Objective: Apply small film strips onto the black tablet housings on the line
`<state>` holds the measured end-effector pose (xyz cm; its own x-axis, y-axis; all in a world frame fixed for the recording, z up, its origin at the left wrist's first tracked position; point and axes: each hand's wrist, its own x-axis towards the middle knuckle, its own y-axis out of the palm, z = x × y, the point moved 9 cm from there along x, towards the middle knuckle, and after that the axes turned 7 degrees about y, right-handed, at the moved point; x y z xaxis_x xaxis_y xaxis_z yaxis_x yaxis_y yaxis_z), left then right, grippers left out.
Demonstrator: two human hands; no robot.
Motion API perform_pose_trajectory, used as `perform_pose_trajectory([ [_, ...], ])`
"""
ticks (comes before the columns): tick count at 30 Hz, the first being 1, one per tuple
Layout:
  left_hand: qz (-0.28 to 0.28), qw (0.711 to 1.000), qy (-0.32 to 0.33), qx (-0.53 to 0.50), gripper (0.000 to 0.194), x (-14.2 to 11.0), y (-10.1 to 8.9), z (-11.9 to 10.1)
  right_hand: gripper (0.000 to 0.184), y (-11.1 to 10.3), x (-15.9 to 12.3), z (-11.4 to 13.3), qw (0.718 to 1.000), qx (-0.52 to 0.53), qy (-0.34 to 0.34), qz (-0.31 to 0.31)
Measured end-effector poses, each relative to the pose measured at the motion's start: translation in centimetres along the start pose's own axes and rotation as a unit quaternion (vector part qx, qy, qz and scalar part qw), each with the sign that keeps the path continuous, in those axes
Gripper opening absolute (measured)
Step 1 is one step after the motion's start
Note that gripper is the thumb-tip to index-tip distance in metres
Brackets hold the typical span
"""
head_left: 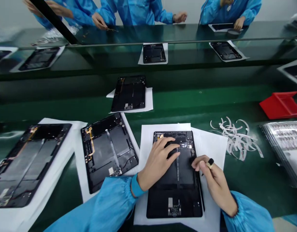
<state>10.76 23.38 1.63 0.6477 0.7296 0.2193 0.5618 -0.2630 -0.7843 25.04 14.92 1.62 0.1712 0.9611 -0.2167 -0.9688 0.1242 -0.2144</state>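
Note:
An opened tablet (pixel 165 193) with its inner parts showing lies on white paper in front of me. My left hand (pixel 160 161) rests over its upper middle, fingers apart, fingertips close to a pale strip cable (pixel 178 170) and the small parts near the top. At the tablet's right edge, my right hand (pixel 212 177) is closed in a pinch, and what it holds, if anything, is hidden. A thin dark stick-like shape (pixel 202 190) runs below that hand along the tablet's edge. A black-and-gold ring-like piece (pixel 210 162) sits on a right finger.
More opened tablets lie on paper to the left (pixel 109 151) and behind (pixel 129 93). Curled white strips (pixel 237 138), a red dustpan-like tray (pixel 281 104) and clear stacked trays (pixel 288 141) are at right. Beyond a raised shelf, co-workers in blue sleeves (pixel 136 13) work.

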Motion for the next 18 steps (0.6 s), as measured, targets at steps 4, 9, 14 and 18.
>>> perform_pose_trajectory([
  [4, -0.010, 0.997, -0.037, -0.068, 0.013, 0.4, 0.0, 0.4, 0.028, 1.3, -0.3, 0.2, 0.997, -0.061, 0.023, 0.040],
  [9, -0.038, 0.988, -0.040, -0.142, 0.005, 0.1, -2.0, -1.7, 0.035, 2.0, -0.3, 1.7, 0.993, -0.111, -0.039, 0.016],
  [14, -0.120, 0.955, 0.072, -0.260, 0.014, -3.9, -6.9, -7.5, 0.024, 3.5, -3.1, 5.7, 0.966, -0.107, -0.235, 0.034],
  [18, -0.119, 0.927, -0.077, -0.348, 0.022, -8.6, -6.6, -6.3, 0.031, 5.3, -7.2, 8.0, 0.898, -0.236, -0.372, 0.012],
])
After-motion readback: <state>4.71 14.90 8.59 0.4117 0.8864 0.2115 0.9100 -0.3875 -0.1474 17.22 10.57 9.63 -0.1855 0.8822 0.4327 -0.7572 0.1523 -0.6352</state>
